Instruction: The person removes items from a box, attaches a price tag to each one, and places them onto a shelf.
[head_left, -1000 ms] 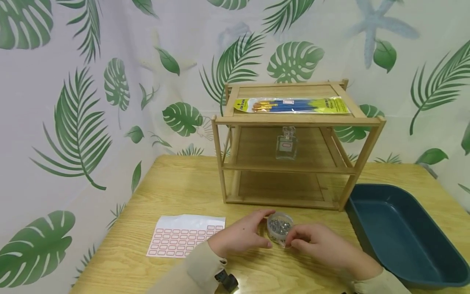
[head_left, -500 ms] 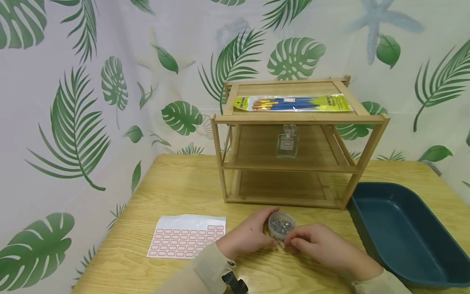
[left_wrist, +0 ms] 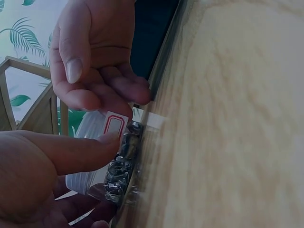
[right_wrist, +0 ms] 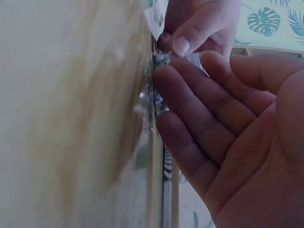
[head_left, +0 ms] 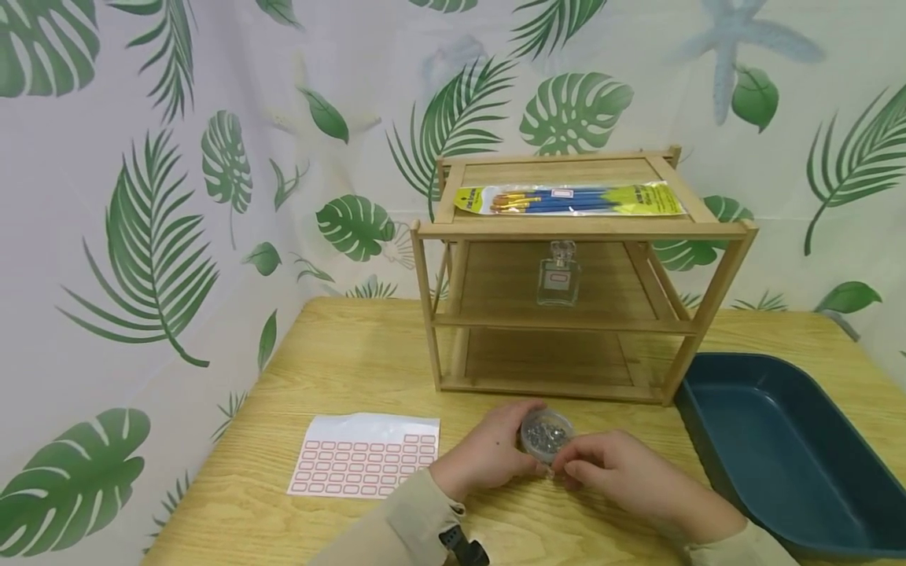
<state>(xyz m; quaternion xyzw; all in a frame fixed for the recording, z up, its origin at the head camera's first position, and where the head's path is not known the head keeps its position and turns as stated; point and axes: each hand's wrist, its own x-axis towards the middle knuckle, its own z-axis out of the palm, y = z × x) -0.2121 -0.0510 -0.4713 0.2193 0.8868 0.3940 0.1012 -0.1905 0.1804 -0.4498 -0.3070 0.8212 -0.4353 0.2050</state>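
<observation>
A small round clear plastic box, full of shiny metal pieces too small to identify, stands on the table in front of the shelf. My left hand grips it from the left, fingers behind and thumb across the near side. In the left wrist view, that thumb presses the lower end of a white sticker with a red border against the box wall. My right hand is at the box's near right; its fingertips touch the box by the sticker's upper edge, with the thumb apart from them in the left wrist view.
A sheet of red-bordered labels lies left of my hands. Behind stands a wooden shelf bearing a packet of paintbrushes on top and a glass perfume bottle below. A dark teal tub sits at the right.
My left thumb has moved right along the near side of the box, close to the right fingertips. The right hand stays in nearly the same place. The head view has shifted slightly.
</observation>
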